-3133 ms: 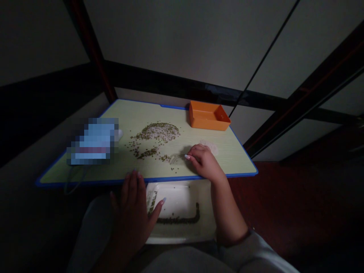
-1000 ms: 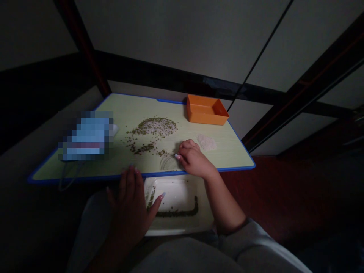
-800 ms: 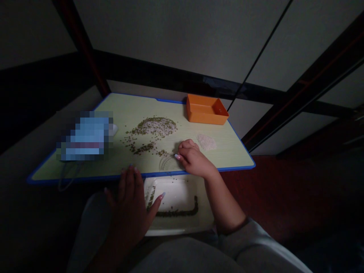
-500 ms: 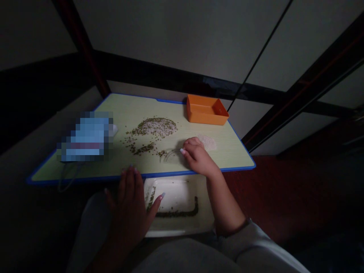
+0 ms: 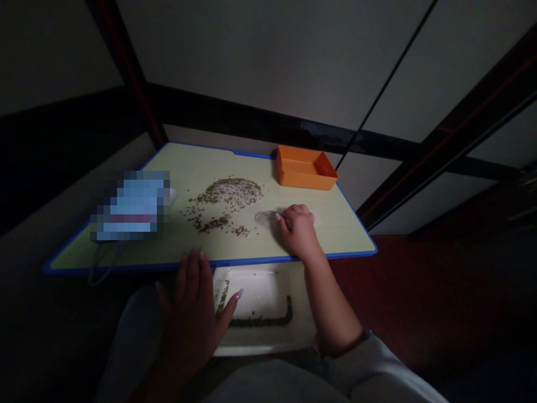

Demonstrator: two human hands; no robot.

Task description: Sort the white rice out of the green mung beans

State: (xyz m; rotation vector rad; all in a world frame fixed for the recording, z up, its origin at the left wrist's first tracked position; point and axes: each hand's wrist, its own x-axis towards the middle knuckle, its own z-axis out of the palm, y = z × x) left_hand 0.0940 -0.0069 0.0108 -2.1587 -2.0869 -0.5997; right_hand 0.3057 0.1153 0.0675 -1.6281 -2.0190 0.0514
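Watching the feed, I'm seeing a loose heap of green mung beans (image 5: 229,191) mixed with white rice lying mid-table on a pale green, blue-edged tabletop (image 5: 268,246), with stray beans scattering toward the near side. The right hand (image 5: 298,230) is curling half closed beside a clear plastic piece (image 5: 266,217), touching it, though I can't tell if it's gripping. The left hand (image 5: 188,313) is hanging open at the near edge, above a white tray (image 5: 251,291) holding a line of beans (image 5: 262,320). A blurred blue packet (image 5: 130,207) at left is showing nothing readable.
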